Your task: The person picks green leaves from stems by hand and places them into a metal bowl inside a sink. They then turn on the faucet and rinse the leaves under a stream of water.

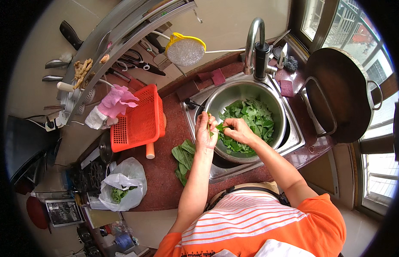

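My left hand (206,130) holds a green leafy stem upright at the left rim of a large stainless steel basin (215,93). Close beside it on the right, my right hand (238,130) pinches a green leaf between thumb and fingers, over the basin. Inside the basin lies a heap of loose green leaves (255,120). The basin sits in the metal sink (294,138), below a chrome faucet (251,41). More leafy greens (184,157) lie on the dark red countertop, partly behind my left forearm.
A red plastic basket (138,119) stands left of the sink. Nearer me is a white plastic bag (135,180) holding greens. A large wok (341,93) leans at the right by the windows. A yellow-rimmed strainer (186,51), scissors and knives hang along the wall rack.
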